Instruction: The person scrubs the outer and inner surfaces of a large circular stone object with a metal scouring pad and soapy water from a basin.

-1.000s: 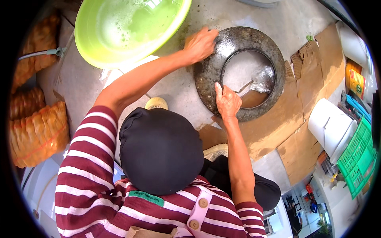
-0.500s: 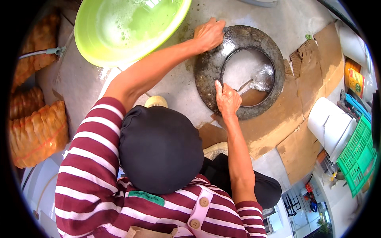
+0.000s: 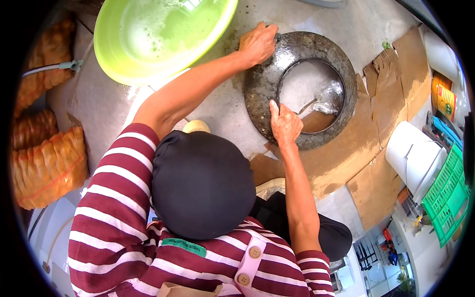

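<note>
A wide, flat dark metal ring (image 3: 334,54) with a large round hole rests on the floor, its black surface mottled and partly wet. At its upper left outer edge is my left hand (image 3: 258,44), fingers curled and closed; whatever lies under them is hidden. My right hand (image 3: 287,124) grips the inner rim at the lower left, thumb upright on the ring and fingers in the hole. Through the hole show a shiny, crumpled clear wad (image 3: 327,99), seemingly wet plastic, and a thin dark stick-like piece (image 3: 308,106).
A lime-green basin (image 3: 111,54) of foamy water stands at the upper left. Damp cardboard (image 3: 361,131) covers the floor at right. Beyond it are a white bucket (image 3: 410,153) and a green crate (image 3: 448,195). Full orange mesh sacks (image 3: 52,168) lie at far left. My black-clad knee (image 3: 203,185) is in front.
My left hand has shifted slightly left along the ring's edge. My right hand keeps its grip on the inner rim, and the ring stays in place.
</note>
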{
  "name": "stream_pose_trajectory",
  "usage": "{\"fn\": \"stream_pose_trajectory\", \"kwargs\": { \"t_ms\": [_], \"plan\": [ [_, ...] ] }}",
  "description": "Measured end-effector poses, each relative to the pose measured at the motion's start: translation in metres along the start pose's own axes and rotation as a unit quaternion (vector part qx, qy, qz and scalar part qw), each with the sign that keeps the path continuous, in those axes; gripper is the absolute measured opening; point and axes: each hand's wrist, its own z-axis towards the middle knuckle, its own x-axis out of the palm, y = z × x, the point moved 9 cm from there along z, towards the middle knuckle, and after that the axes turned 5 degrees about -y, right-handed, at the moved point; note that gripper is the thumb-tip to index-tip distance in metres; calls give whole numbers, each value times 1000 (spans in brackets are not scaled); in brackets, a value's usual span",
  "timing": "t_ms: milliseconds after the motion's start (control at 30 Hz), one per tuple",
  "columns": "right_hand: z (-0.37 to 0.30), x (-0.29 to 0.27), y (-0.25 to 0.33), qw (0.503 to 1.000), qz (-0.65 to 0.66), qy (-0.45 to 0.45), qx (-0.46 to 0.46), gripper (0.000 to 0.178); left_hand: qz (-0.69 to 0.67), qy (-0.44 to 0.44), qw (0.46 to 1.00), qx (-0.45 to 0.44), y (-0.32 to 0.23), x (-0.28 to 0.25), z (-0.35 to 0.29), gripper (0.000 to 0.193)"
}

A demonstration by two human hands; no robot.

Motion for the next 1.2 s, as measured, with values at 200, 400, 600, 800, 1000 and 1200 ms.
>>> {"fn": "stream_pose_trajectory", "kwargs": {
  "t_ms": [200,400,600,800,1000,1200],
  "plan": [
    [0,1,-5,1000,3,3,4,52,-51,8,999,15,8,-3,-50,22],
    [1,-2,1,1000,8,-1,-7,52,-4,-8,1000,-1,1,3,12,20],
    [1,-1,-5,1000,2,1,3,52,-34,-23,997,61,2,-1,-37,21],
    [0,-1,-1,1000,20,-9,-4,50,5,-20,998,60,1,1,-10,21],
    [1,-3,-3,1000,8,-23,-10,49,-10,25,999,33,-9,-2,-36,21],
    [0,-2,-2,1000,11,-23,-12,50,0,7,999,43,-9,0,-11,22]
  ]
}}
